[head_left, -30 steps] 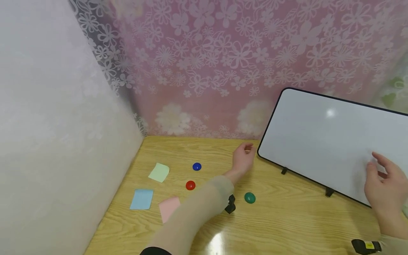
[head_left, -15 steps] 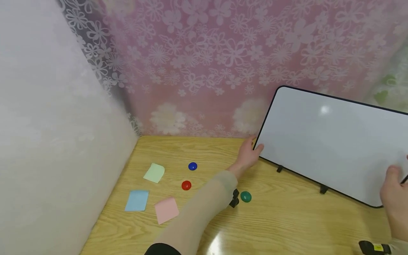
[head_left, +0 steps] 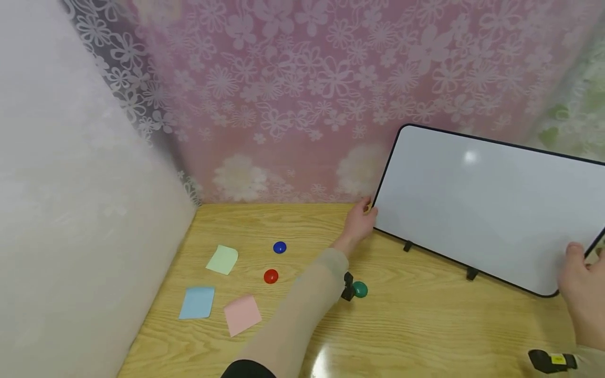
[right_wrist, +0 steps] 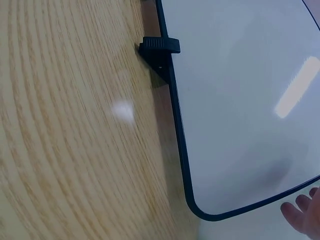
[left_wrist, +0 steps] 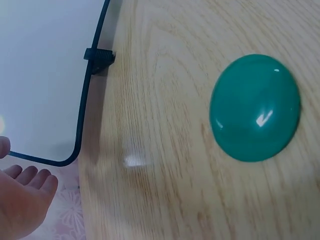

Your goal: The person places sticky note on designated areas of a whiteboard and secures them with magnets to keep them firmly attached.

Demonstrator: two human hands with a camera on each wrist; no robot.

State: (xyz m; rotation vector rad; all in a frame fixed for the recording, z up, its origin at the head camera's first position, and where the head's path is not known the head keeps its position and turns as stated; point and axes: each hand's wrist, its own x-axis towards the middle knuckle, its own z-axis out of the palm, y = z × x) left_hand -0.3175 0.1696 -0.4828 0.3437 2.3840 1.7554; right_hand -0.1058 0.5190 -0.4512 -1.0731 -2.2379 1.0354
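A whiteboard (head_left: 487, 210) with a thin black frame stands tilted on black feet at the right of the wooden table. My left hand (head_left: 357, 223) holds its left edge near the lower corner. In the left wrist view, that hand (left_wrist: 25, 202) has its thumb on the front side and its fingers past the frame. My right hand (head_left: 583, 289) is at the right edge, thumb at the front, partly cut off by the view. Only some fingertips of the right hand (right_wrist: 306, 212) show beside the frame in the right wrist view.
A glossy green disc (head_left: 361, 289) lies by the left wrist camera, with a red disc (head_left: 271, 276) and a blue disc (head_left: 280, 247) further left. Green (head_left: 222, 260), blue (head_left: 196, 303) and pink (head_left: 242, 315) sticky notes lie at the table's left. A flowered curtain (head_left: 283, 105) hangs behind.
Both hands have come from beside and in front of the whiteboard to grip its left and right edges. Its right end has shifted slightly back and left. The head view has swung a little right.
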